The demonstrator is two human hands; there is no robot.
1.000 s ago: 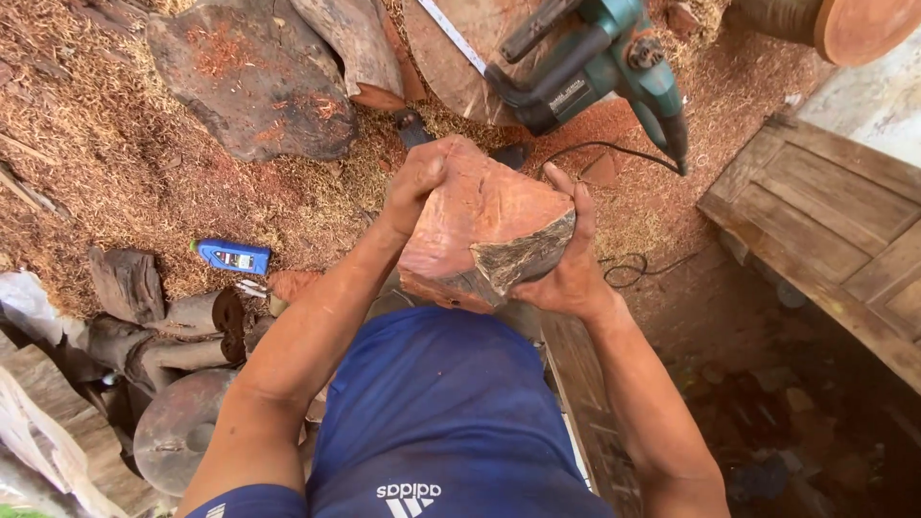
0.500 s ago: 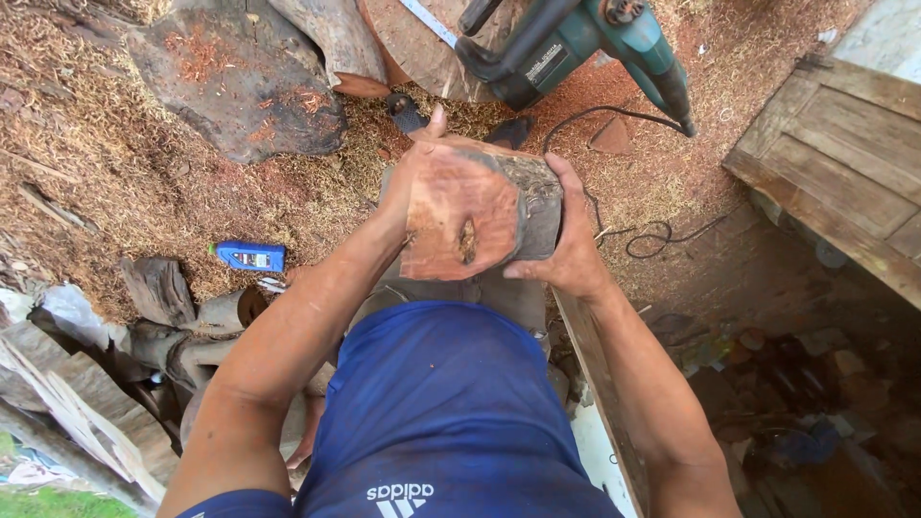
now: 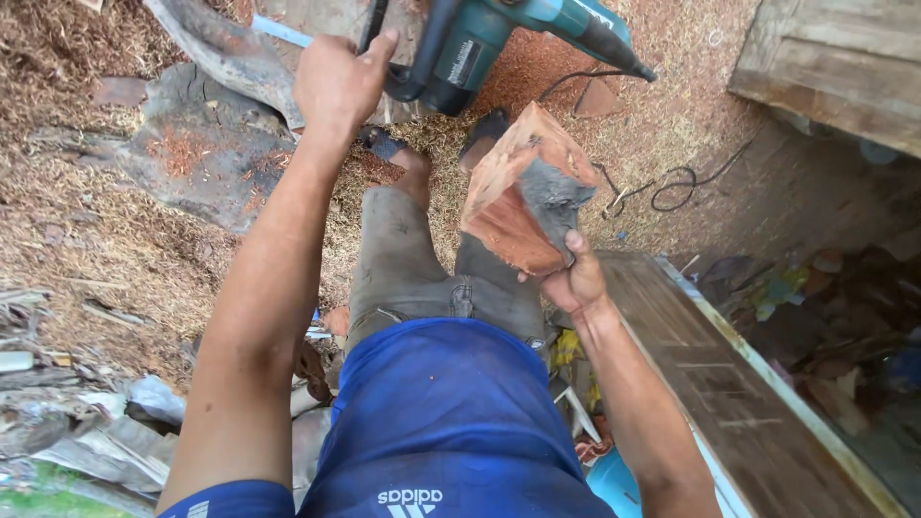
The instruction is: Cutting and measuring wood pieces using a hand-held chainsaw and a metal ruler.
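Wood block (image 3: 523, 192) (reddish, one grey bark face): gripped from below by the right hand (image 3: 574, 283), long axis tilted up and away, above the knees. Left hand (image 3: 338, 82), fingers loosely curled, is held by the teal power saw (image 3: 499, 43); sawdust ground (image 3: 115, 240) lies open leftward, a plank (image 3: 729, 384) bounds the right.

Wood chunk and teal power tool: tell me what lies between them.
In the head view, sawdust-covered ground and the person's sandalled foot lie between the wood chunk and the teal power tool.
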